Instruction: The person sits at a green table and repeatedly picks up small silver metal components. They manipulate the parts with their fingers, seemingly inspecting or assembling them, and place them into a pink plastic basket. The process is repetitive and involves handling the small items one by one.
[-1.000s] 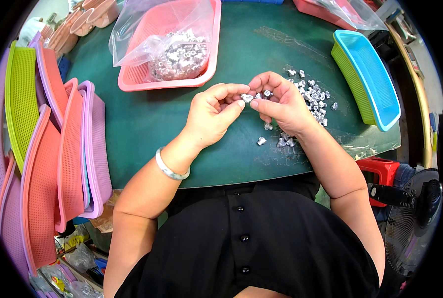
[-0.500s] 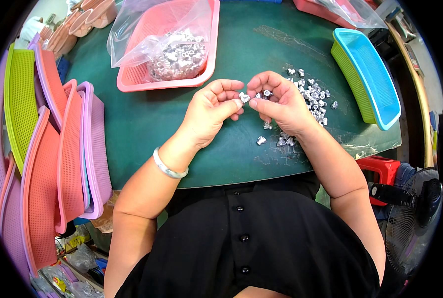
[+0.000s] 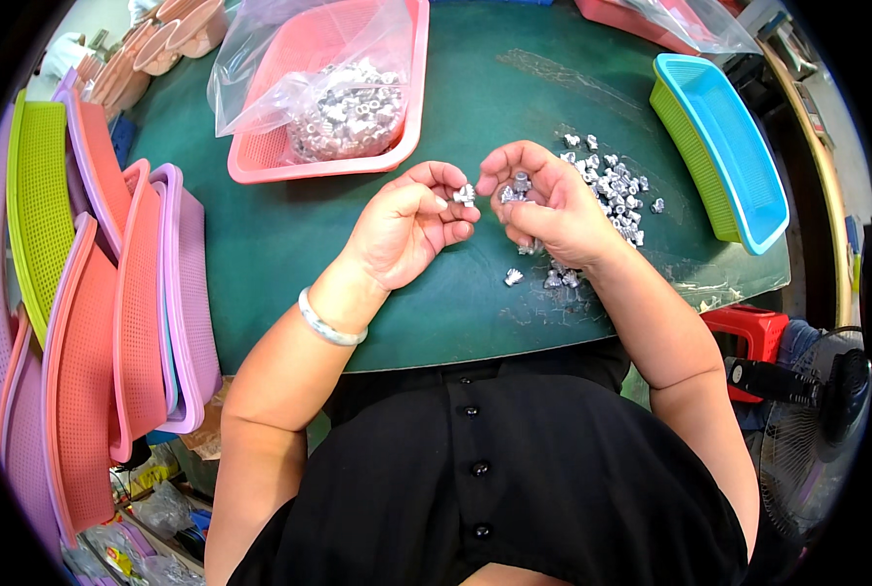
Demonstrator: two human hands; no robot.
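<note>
Over the green tabletop my left hand (image 3: 400,225) pinches a small silvery metal fitting (image 3: 465,195) at its fingertips. Close by on the right, my right hand (image 3: 553,205) curls its fingers around a few more metal fittings (image 3: 516,188). A loose pile of the same fittings (image 3: 616,190) lies just beyond the right hand, and several others (image 3: 559,277) sit below it, nearer the table's front edge. Ahead on the left, a clear plastic bag full of such pieces (image 3: 350,109) rests in a pink plastic basket (image 3: 416,122).
Nested blue and green baskets (image 3: 770,220) stand on the table's right. Stacked purple, pink and green baskets (image 3: 143,313) crowd the left side. A red stool (image 3: 754,337) and a black fan (image 3: 827,410) are at the lower right. Another pink basket (image 3: 631,21) is at the far edge.
My hands have drawn slightly apart. The left hand has shifted a little left and down with its fitting, and the right hand's fingers have lifted, showing the fittings inside.
</note>
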